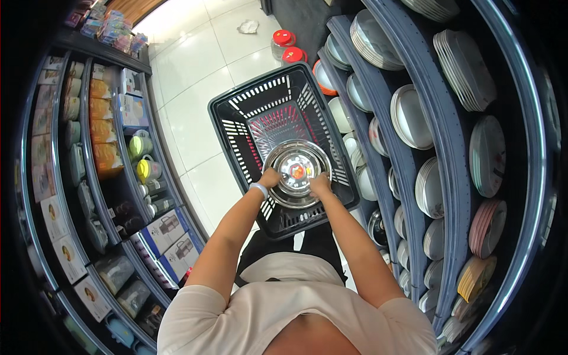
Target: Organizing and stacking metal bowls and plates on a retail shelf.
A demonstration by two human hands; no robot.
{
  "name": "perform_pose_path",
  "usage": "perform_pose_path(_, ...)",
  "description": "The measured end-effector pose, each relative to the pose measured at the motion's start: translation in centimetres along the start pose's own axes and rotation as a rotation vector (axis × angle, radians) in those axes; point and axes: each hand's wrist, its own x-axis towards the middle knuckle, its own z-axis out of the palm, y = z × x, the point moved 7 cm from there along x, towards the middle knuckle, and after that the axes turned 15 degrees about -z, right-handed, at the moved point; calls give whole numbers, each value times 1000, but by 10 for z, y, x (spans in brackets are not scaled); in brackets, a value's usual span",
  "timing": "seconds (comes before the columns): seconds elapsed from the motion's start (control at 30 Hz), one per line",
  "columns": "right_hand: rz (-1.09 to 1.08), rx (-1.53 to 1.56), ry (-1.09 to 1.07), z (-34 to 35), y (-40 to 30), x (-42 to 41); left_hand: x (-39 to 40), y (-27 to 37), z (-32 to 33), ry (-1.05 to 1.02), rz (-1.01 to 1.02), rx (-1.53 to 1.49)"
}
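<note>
A round shiny metal bowl (pixel 298 202), wide-rimmed and bearing a red sticker in its middle, is between my two hands. My left hand (pixel 269 178), with a pale band on the wrist, grips its left rim. On the right side, my right hand (pixel 320 184) has its fingers closed on the rim. Beneath and around the bowl is a black plastic shopping basket (pixel 230 171) with slotted walls, in front of my body. The bowl is over the basket's near half; whether it rests on the basket's bottom, I cannot tell. Part of the bottom shows reddish through its slots.
Shelves (pixel 428 111) on the right hold stacks of plates (pixel 412 116) and bowls. Left shelves carry boxed goods (pixel 167 223), orange packs (pixel 106 155) and yellow-green jugs (pixel 148 169). Red-lidded jars (pixel 294 55) and a crumpled piece (pixel 248 26) lie on the tiled floor beyond the basket.
</note>
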Motion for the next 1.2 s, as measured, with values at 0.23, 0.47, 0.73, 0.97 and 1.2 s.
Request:
perform_pose_path(0.23,143,35,-42,2,-19,-12,-19,23,8,-92,498,1040)
perform_pose_path(0.47,-183,81,123,-86,-38,-56,-93,57,-41,148,213,68)
perform_pose_path(0.73,-468,327,321,-183,-121,-154,-220,77,-77,-80,338,-601)
perform_pose_path(0.97,-634,205,677,-388,-142,-289,-386,234,-41,-292,841,-542)
perform_pose_path(1.2,-855,103,1046,-571,-149,-384,-563,378,-4,-385,1352,-392)
